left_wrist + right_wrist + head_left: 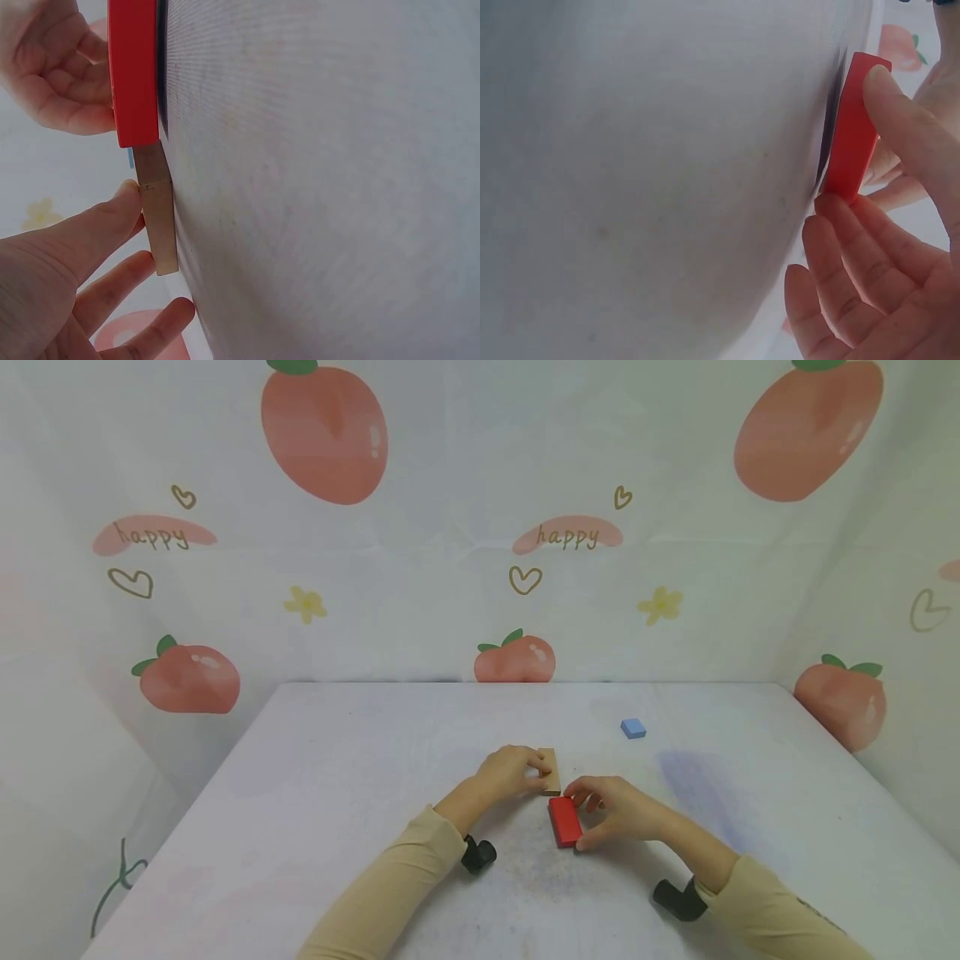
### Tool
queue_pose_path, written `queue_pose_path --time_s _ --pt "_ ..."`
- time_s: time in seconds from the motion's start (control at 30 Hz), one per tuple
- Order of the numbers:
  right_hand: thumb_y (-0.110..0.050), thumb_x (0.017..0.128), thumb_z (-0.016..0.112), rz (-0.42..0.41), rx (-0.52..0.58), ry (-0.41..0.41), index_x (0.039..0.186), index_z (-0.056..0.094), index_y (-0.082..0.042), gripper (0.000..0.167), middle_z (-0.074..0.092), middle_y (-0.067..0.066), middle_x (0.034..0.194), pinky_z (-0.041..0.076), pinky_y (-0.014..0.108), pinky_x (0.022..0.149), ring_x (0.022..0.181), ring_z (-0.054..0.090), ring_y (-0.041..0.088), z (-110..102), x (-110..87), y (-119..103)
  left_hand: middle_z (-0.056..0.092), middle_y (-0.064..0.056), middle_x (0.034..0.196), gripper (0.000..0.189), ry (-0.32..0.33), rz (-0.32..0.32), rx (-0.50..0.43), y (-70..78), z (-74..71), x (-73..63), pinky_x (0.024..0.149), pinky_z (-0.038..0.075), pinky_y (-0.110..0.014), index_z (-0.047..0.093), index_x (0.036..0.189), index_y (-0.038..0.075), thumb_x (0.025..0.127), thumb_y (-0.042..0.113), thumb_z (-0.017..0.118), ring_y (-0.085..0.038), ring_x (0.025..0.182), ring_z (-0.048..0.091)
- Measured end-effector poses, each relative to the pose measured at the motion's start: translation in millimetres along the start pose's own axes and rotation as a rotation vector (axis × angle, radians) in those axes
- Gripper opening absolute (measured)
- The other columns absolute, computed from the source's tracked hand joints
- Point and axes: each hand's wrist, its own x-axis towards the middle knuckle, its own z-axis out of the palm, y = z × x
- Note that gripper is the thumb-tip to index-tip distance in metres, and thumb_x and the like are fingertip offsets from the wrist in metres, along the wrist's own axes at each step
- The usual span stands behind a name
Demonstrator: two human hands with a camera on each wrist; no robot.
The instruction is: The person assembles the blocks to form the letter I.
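A flat, tan wooden block (551, 770) lies lengthwise away from me, just beyond a red rectangular block (566, 822). My left hand (512, 772) reaches in from the left and holds the wooden block, its thumb and fingertips at the edge in the left wrist view. From the right, my right hand (619, 810) pinches the red block. In the right wrist view the thumb presses one end of the red block (853, 135) and fingertips touch the other. A dark strip shows beneath the red block; whether it is lifted, I cannot tell.
A small blue block (633, 728) sits farther back to the right on the white table (360, 752). Black camera mounts (477, 855) hang under both wrists. Behind the table's far edge stands a fruit-printed curtain (450, 510).
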Motion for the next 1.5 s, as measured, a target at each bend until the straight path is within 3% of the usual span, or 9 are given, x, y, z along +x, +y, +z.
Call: queue_pose_path --time_s 1.5 --pt "-0.025 0.067 0.083 0.011 -0.027 0.045 0.11 0.057 -0.001 0.055 0.066 0.006 0.095 0.049 0.02 0.068 0.078 0.058 0.01 6.5 7.0 -7.3 0.065 -0.002 0.122 0.028 0.023 0.025 -0.009 0.2 -1.0 -1.2 0.097 0.047 -0.033 0.072 0.109 0.016 0.082 0.022 0.07 -0.019 0.118 0.057"
